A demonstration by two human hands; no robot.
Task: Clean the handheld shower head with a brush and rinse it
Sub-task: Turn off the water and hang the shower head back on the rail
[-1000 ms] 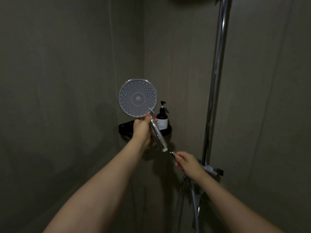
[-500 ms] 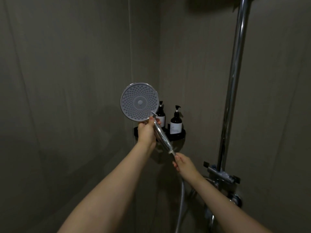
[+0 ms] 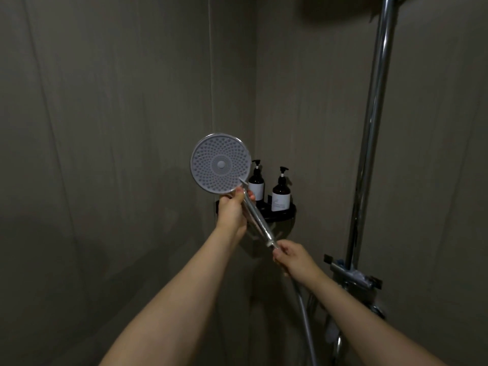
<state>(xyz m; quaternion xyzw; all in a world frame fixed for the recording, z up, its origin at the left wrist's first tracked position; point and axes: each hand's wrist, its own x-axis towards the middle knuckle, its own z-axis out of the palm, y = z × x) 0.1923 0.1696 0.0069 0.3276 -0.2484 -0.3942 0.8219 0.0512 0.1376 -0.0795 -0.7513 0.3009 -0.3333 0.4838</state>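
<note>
The handheld shower head [image 3: 220, 163] is a round grey disc with many nozzles, facing me, on a chrome handle [image 3: 260, 223] that slants down to the right. My left hand [image 3: 232, 211] grips the handle just below the disc. My right hand [image 3: 294, 256] pinches the hose end at the bottom tip of the handle. The metal hose [image 3: 306, 323] hangs down from that hand. No brush is in view.
Two dark pump bottles [image 3: 281, 194] stand on a black corner shelf [image 3: 284, 213] behind the shower head. A chrome riser pipe [image 3: 369, 133] runs up the right wall, with the mixer valve [image 3: 352, 274] at its base. Grey walls meet in the corner.
The hose end in my right hand has come up against the bottom of the handle, where a gap showed a second ago. The view has shifted left and up, so both bottles show.
</note>
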